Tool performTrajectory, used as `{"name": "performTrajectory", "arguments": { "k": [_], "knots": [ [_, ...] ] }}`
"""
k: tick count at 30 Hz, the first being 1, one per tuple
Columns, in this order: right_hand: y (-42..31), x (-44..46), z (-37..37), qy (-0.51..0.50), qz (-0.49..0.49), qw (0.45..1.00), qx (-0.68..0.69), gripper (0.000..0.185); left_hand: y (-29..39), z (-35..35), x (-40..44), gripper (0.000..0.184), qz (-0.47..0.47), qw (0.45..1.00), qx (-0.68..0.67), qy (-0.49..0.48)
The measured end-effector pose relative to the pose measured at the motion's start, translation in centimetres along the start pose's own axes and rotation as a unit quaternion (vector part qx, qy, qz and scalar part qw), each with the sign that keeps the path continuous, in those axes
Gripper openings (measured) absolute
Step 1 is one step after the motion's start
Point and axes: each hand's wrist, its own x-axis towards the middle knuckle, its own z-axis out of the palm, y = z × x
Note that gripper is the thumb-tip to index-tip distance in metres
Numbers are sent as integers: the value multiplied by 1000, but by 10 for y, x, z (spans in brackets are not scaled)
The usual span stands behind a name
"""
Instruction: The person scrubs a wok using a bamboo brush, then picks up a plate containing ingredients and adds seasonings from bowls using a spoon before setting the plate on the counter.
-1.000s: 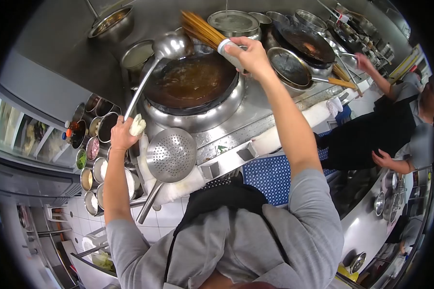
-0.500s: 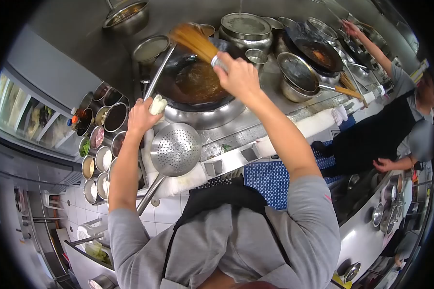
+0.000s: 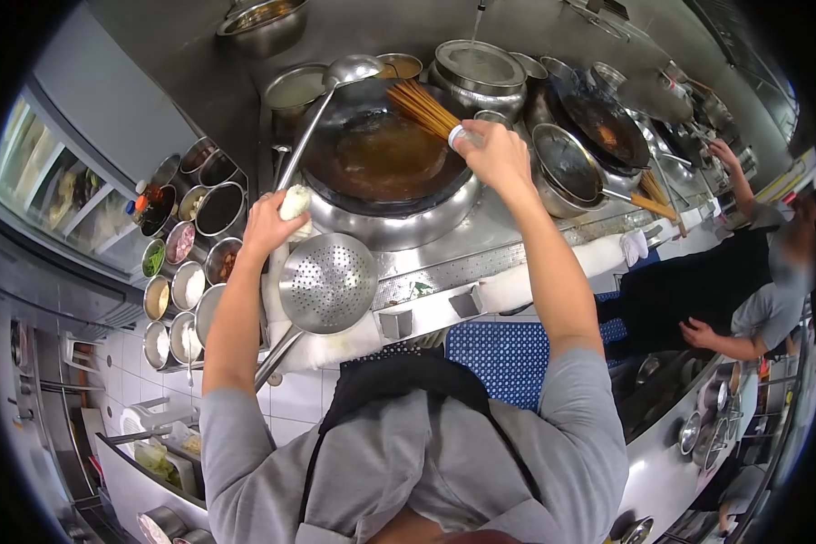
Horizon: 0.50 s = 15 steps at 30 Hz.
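My left hand (image 3: 272, 222) is closed round the handle of a long steel ladle (image 3: 354, 70) and a pale cloth (image 3: 295, 203). The ladle's bowl rests near the far left rim of a large wok (image 3: 408, 201) holding brown liquid. In my right hand (image 3: 497, 156) is a bamboo brush (image 3: 423, 107), gripped at its white-wrapped end, its bristles over the wok's right side. A perforated strainer (image 3: 327, 283) lies just below my left hand, at the counter's front edge.
Metal containers of ingredients (image 3: 189, 286) stand at the left. A lidded pot (image 3: 480, 69) is behind the wok. To the right are a round strainer (image 3: 567, 163) with a wooden handle over a pot, and a second wok (image 3: 607, 131). A co-worker (image 3: 698, 281) stands at the far right.
The brush has moved from the wok's far left side to its right side with my right hand. The ladle's bowl shows again behind the wok's rim. The co-worker's raised arm has lowered.
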Motion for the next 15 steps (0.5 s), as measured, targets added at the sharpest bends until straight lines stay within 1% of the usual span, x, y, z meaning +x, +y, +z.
{"name": "performTrajectory", "arguments": {
  "k": [2,3,4,5,6,7,8,10,12,13,14,15],
  "knots": [
    [-25,-14,-21,16,-64,997,-26,38,-5,-1,1,46,-3,999,-31,-14],
    [-21,-10,-15,77,-142,987,-24,38,-9,5,1,43,-15,994,-107,-20],
    [-15,2,-12,42,-59,992,102,37,-9,8,1,44,3,988,-153,-36],
    [-8,21,-10,8,24,974,226,36,-7,11,-1,44,19,978,-199,-52],
    [-2,39,-10,-25,103,933,344,34,-5,14,-1,45,35,967,-245,-65],
    [13,51,-11,-101,164,856,480,30,4,16,-3,46,47,968,-244,-44],
    [23,59,1,-134,220,800,542,25,1,20,-1,49,19,960,-275,-48],
    [21,57,29,-128,260,837,464,24,11,22,3,49,-17,965,-260,-12],
    [31,58,86,-78,259,906,327,28,22,18,9,49,-45,979,-197,6],
    [21,45,96,2,151,985,79,30,24,17,11,52,-56,987,-153,20],
    [12,37,102,-38,126,991,-32,35,27,17,12,53,-74,986,-147,21],
    [13,36,118,-81,82,989,-95,33,30,17,14,54,-90,985,-142,22]
  ]
}}
